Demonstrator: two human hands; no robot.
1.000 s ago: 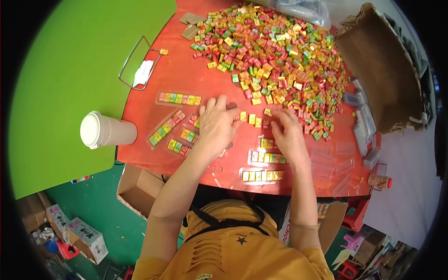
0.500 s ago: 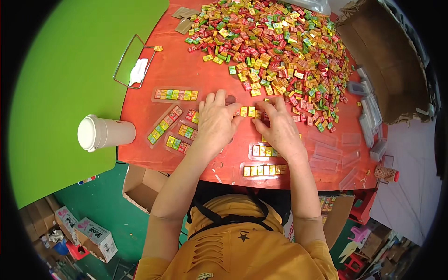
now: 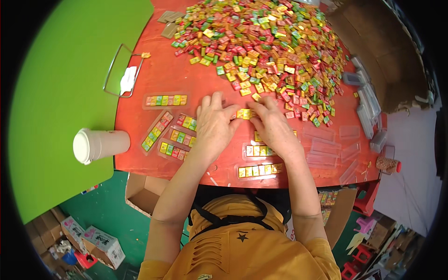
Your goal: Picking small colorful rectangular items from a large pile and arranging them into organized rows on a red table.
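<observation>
A short row of yellow wrapped candies (image 3: 245, 114) lies between my hands, its pieces side by side. My left hand (image 3: 215, 122) is closed at the row's left end, thumb and fingertips against it. At the right end my right hand (image 3: 276, 126) pinches the row, its fingers covering part of it. Just below my right hand are clear trays filled with yellow candies (image 3: 259, 171), one partly hidden by the hand. Left of my left hand lie several more trays of mixed-colour candies (image 3: 157, 131), some partly covered by that hand.
A large heap of loose candies (image 3: 266, 46) spreads over the red table (image 3: 140, 161). Clear plastic trays (image 3: 322, 151) and stacked plastic cases (image 3: 368, 107) lie to the right, beside a cardboard box (image 3: 380, 51). A white cup (image 3: 102, 144) and wire frame (image 3: 109, 70) are left.
The candies between my hands are closer together, with the earlier gaps gone. My hands remain at the row's ends. The whole view has shifted slightly.
</observation>
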